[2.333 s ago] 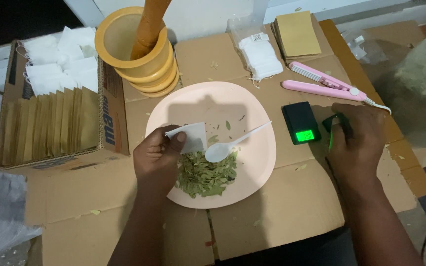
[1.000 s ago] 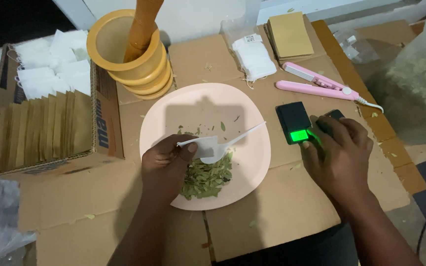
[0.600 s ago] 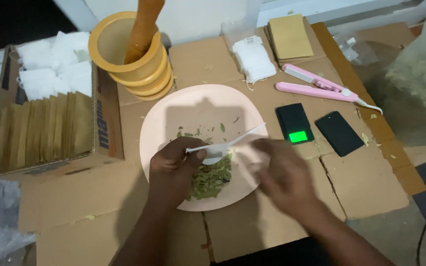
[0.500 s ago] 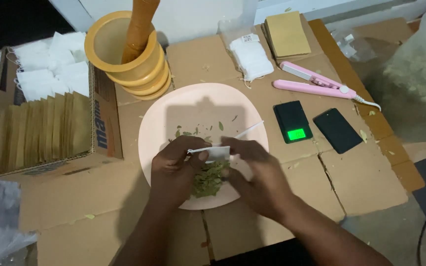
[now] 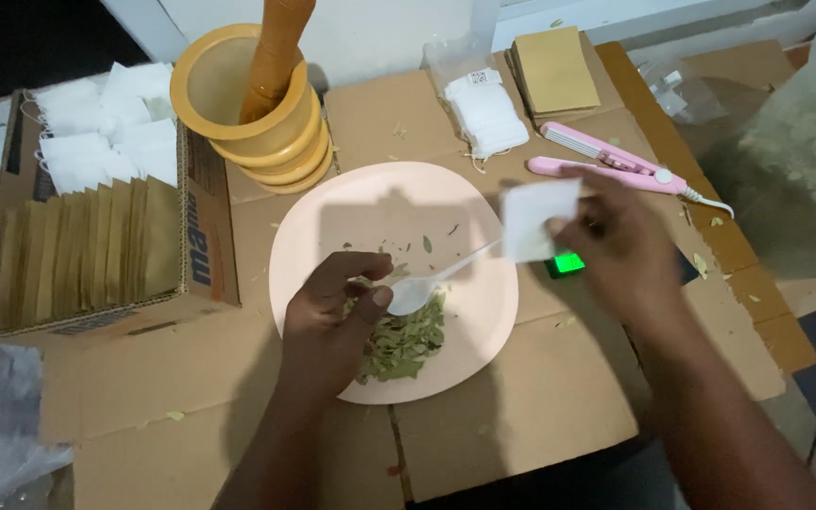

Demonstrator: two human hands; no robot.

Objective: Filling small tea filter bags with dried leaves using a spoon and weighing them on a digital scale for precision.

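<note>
Surface: table (image 5: 531, 425) covered with flattened brown cardboard, seen from the head camera looking down; white wall along the far edge.
Plate: pale pink round plate (image 5: 370, 217) at the middle of the table, with a heap of dried green leaves (image 5: 403, 345) on its near part.
Left hand: left hand (image 5: 328, 321) rests over the near left part of the plate, fingers curled and pinching the bowl end of a white plastic spoon (image 5: 422, 288); the spoon's handle points up and to the right, above the leaves.
Right hand: right hand (image 5: 620, 250) is raised above the table to the right of the plate, fingers pinching a small white paper bag (image 5: 535, 217) by its right edge; the image is motion-blurred here.
Scale: small scale with a lit green display (image 5: 567, 263), largely hidden under the right hand, just right of the plate.
Sealer: pink handheld heat sealer (image 5: 606, 162) with a white cord, lying beyond the right hand.
Mortar: yellow mortar (image 5: 266, 142) with a wooden pestle (image 5: 276, 47) standing in it, at the far left of the plate.
Box: open cardboard box (image 5: 205, 246) at the left edge, holding upright brown envelopes (image 5: 87, 246) and white bags (image 5: 96, 127).
Far edge: bundle of white bags (image 5: 484, 109) and a stack of brown envelopes (image 5: 554, 71), side by side.
</note>
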